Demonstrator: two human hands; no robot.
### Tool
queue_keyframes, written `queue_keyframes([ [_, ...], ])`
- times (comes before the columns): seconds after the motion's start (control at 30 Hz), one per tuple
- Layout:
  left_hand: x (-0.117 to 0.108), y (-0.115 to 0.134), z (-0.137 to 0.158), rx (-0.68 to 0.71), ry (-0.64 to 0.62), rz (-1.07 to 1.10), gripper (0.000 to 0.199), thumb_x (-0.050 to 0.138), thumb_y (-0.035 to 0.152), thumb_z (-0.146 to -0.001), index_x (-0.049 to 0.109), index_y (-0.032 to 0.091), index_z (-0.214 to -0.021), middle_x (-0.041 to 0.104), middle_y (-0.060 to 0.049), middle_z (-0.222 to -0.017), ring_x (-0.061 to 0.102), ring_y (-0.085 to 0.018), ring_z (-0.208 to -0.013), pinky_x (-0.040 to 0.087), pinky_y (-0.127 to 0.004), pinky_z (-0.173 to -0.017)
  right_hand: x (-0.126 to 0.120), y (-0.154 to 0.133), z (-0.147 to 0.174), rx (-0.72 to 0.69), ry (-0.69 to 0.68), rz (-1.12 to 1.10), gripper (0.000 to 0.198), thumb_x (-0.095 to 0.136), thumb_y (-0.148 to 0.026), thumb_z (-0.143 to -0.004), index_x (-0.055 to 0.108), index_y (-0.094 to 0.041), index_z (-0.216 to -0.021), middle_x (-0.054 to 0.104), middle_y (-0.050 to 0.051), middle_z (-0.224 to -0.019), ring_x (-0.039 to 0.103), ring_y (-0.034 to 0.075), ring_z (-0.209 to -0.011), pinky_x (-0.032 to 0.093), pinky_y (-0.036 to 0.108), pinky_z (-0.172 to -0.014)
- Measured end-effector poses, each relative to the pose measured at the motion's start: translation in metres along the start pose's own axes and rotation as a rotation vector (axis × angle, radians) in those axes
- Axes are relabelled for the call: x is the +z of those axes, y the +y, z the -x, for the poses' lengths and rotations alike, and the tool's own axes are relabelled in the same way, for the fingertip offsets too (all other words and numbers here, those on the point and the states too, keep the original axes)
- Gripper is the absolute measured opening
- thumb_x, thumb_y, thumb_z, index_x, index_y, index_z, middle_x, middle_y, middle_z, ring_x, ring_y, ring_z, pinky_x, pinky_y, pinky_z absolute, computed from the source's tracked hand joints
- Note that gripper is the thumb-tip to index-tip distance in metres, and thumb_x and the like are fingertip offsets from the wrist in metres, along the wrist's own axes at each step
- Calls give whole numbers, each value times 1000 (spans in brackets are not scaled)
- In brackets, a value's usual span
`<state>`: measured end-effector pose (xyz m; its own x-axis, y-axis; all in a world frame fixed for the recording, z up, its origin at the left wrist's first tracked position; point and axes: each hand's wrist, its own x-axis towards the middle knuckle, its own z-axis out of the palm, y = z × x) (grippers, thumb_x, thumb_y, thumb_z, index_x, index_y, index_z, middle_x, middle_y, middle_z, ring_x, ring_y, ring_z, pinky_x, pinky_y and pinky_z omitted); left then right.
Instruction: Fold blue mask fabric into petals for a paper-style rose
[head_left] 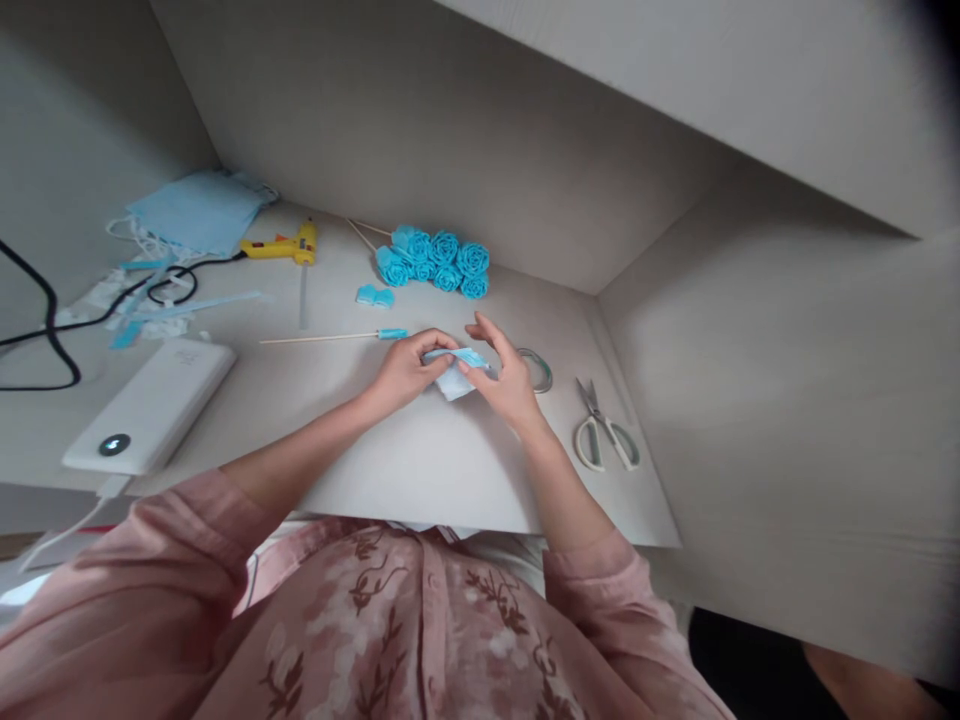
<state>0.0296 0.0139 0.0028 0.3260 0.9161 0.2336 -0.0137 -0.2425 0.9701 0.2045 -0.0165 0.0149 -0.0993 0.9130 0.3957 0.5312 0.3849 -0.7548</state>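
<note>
A small folded piece of blue-and-white mask fabric [454, 382] is held just above the tabletop. My left hand [409, 368] pinches its left side between thumb and fingers. At the right edge, the thumb of my right hand [510, 382] presses on the fabric while the index finger stands raised away from it; the other right fingers are partly hidden. Just beyond my left hand lies a thin wooden stick [322, 339] with a blue wrapped tip [393, 334]. A small cut blue piece [375, 296] rests farther back.
Blue fabric roses [445, 262] on sticks lie at the back. Open scissors [600, 430] and a ring-shaped coil [537, 370] are on the right. Leftward are a yellow glue gun [281, 247], stacked masks [199, 210], scraps [150, 310], a white power bank [154, 405] and a black cable [51, 310].
</note>
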Motion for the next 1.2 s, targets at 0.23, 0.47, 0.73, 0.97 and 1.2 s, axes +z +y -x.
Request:
queue_keyframes([
  [0.23, -3, 9, 1, -77, 54, 212, 36, 60, 37, -84, 60, 16, -114, 65, -1, -79, 60, -13, -68, 46, -25, -65, -19, 5, 1, 200, -30, -408, 55, 71, -46, -75, 63, -26, -126, 67, 5, -101, 63, 19, -86, 55, 36, -81],
  [0.47, -6, 14, 0, -212, 10, 483, 40, 47, 46, -93, 53, 15, -118, 68, -4, -80, 65, -15, -71, 50, -29, -72, -44, 1, 2, 133, -66, -705, 53, 72, -53, -72, 65, -31, -120, 59, 0, -85, 55, 13, -66, 52, 28, -61],
  [0.73, 0, -3, 1, -3, -162, 117, 58, 68, 40, -79, 53, 15, -129, 69, -9, -105, 65, -19, -97, 48, -32, -89, -25, 0, -3, 54, -108, 21, 49, 62, -28, -82, 61, -26, -131, 70, 5, -110, 64, 20, -97, 52, 36, -92],
  [0.97, 9, -16, 6, 97, -150, -198, 71, 62, 16, -77, 40, 18, -144, 70, -5, -106, 64, -15, -95, 48, -30, -92, -28, -1, -2, -152, -179, 105, 50, 60, -25, -85, 57, -25, -136, 69, 5, -109, 65, 21, -100, 50, 37, -95],
  [1.2, 18, -23, 11, 23, -139, -225, 77, 65, 20, -77, 38, 18, -148, 60, -13, -136, 63, -20, -103, 48, -33, -93, -25, 14, -7, -33, -320, 54, 73, 68, -27, -79, 44, -29, -147, 66, 4, -115, 63, 22, -104, 49, 38, -99],
])
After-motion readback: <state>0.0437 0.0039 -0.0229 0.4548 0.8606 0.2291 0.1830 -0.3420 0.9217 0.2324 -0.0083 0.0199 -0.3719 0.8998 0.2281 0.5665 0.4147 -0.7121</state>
